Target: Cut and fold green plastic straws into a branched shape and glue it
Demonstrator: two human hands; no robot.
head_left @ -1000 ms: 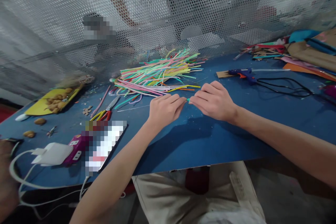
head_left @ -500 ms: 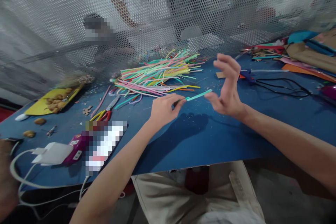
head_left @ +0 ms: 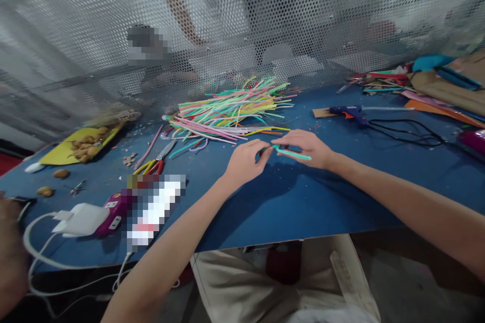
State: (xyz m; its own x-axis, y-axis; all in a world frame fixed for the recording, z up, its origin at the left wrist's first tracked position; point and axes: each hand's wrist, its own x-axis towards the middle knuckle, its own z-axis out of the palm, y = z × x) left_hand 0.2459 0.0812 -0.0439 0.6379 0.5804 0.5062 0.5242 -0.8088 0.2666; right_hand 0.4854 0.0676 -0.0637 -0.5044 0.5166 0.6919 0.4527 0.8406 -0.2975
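Note:
A turquoise pipe cleaner (head_left: 294, 154) hangs above the middle of the blue table, its free end pointing right. My left hand (head_left: 247, 160) pinches its left end between thumb and fingertips. My right hand (head_left: 307, 147) meets it there, its fingers closed at the same end, while the free length passes in front of the palm. The exact grip of the right fingertips is partly hidden. Behind both hands lies a heap of pastel pipe cleaners (head_left: 227, 111).
Pliers (head_left: 154, 159), a purple power adapter (head_left: 113, 214) with a white plug and a pixelated screen (head_left: 157, 212) lie left. Farther left is a yellow sheet (head_left: 56, 151) holding brown lumps. A blue glue gun (head_left: 352, 113) with its cable sits right. Perforated metal (head_left: 242, 20) borders the back.
My right hand has come down and left from its raised, open pose and closed at the pipe cleaner beside my left hand. The free end has swung downward.

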